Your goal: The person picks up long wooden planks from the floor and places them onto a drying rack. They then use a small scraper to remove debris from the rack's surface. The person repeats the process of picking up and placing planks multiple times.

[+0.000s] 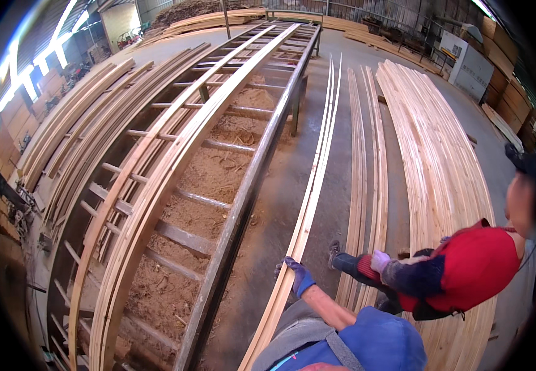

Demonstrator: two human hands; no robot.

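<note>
My right hand [296,275], in a dark glove with a blue cuff, is closed around a pair of long, thin wooden strips [315,198]. The strips lie side by side. They run from the lower edge past my body far out over the grey floor. My bare forearm and blue sleeve reach in from the lower right. No left hand shows; a small patch of skin at the bottom edge is too cut off to tell. Left of the strips stands a long metal roller frame [234,247], with several long boards [157,204] resting lengthwise on its rollers.
A co-worker in a red vest [478,266] and light purple gloves bends at the right, beside a wide stack of boards [435,148]. Narrower strips [357,154] lie between. Sawdust [212,173] heaps under the frame. More timber [76,123] lies left; a white cabinet [469,65] stands far right.
</note>
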